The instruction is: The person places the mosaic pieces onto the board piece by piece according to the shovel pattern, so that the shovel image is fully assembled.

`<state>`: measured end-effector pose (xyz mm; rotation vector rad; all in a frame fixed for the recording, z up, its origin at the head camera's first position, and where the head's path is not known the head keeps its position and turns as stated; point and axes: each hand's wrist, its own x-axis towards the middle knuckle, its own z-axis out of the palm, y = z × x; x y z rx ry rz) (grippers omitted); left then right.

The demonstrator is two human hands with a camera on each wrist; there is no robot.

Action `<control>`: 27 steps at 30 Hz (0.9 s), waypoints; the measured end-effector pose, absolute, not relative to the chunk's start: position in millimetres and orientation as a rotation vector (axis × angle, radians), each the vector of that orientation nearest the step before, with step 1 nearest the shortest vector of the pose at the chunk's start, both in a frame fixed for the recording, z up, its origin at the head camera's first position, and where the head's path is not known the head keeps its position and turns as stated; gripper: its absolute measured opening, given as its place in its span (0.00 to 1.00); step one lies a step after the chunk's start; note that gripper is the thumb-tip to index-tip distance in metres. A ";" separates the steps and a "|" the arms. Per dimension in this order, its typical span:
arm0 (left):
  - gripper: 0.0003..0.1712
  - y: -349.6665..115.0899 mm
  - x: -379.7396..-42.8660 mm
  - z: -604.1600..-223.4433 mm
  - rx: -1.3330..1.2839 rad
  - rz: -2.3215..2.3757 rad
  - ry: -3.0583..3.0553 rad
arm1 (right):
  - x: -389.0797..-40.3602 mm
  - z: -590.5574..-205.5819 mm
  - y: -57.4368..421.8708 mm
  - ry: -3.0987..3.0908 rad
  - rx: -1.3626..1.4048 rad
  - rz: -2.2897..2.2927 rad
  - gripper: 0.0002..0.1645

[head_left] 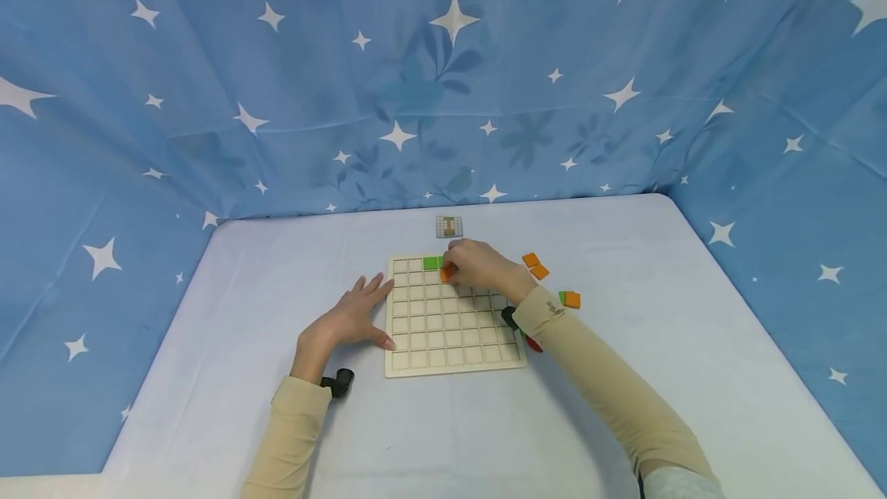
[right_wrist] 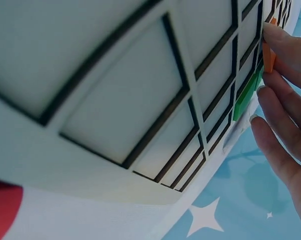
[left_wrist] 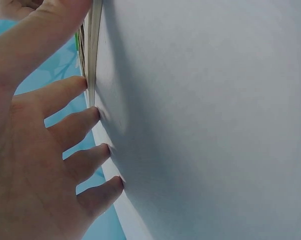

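Observation:
A pale wooden grid board [head_left: 435, 341] with square recesses lies on the white table. My right hand [head_left: 478, 264] is over its far side and pinches an orange square tile [right_wrist: 269, 56] between thumb and fingers; in the head view this orange tile is partly hidden by the fingers. Green square tiles [head_left: 430, 262] sit in the far row, one partly covered by the right hand. My left hand [head_left: 356, 316] rests at the board's left edge with fingers spread, thumb and fingertips touching the edge and the table.
Behind the board lies a small patterned card [head_left: 449, 227]. To the right are loose orange tiles [head_left: 531, 259] and an orange tile [head_left: 572, 299] overlapping a green one. A red piece [head_left: 533, 344] shows beneath the right forearm. A blue starry curtain [head_left: 388, 83] surrounds the table [head_left: 416, 437].

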<state>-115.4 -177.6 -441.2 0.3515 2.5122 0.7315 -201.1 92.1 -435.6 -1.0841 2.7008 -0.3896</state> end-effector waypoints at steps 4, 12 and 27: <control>0.67 -179.4 -115.4 -442.6 0.358 0.729 2.515 | -200.1 -437.2 90.7 2.691 -1.105 -0.402 0.11; 0.67 -179.2 -116.0 -444.1 0.377 0.745 2.515 | -200.6 -438.7 91.7 2.672 -1.100 -0.417 0.12; 0.67 -179.3 -115.4 -443.4 0.360 0.750 2.516 | -199.4 -433.6 98.0 2.632 -1.068 -0.483 0.15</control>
